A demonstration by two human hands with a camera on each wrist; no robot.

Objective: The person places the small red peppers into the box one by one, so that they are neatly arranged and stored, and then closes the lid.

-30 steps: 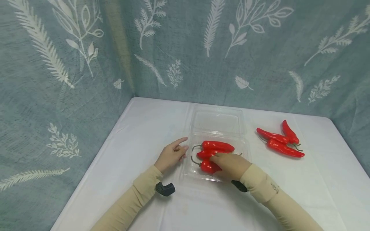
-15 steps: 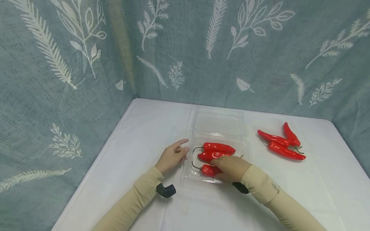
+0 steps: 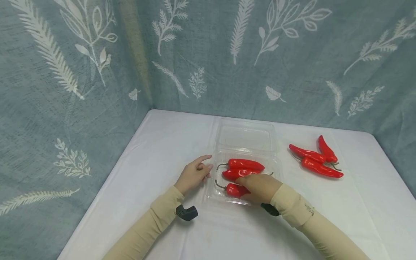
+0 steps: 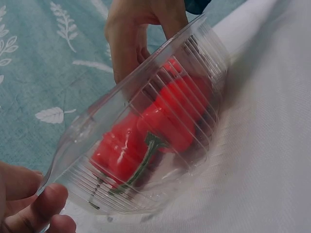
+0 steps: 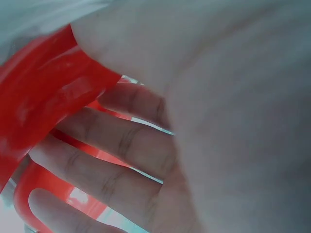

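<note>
A clear plastic clamshell container (image 3: 211, 193) stands with its lid folded back. Inside lie a far red pepper (image 3: 246, 164), a middle red pepper (image 3: 239, 174) and a near red pepper (image 3: 235, 190). My right hand (image 3: 261, 186) reaches into the container and grips the near pepper, its thumb on one side and fingers on the other in the right wrist view. That pepper's tip end is hidden by the hand. My left hand (image 3: 193, 175) rests beside the container's left rim, fingertips at the edge, index finger extended and the others loosely curled.
Several more things lie on the white table (image 3: 156, 151): a small group of red peppers (image 3: 320, 159) to the right of the container. The raised lid (image 3: 245, 135) lies behind the container. A patterned blue-green curtain (image 3: 211, 57) hangs along the back and left.
The near pepper has shifted slightly toward the person, leaving a gap from the middle pepper; the right hand moved only slightly. The left hand stays at the rim.
</note>
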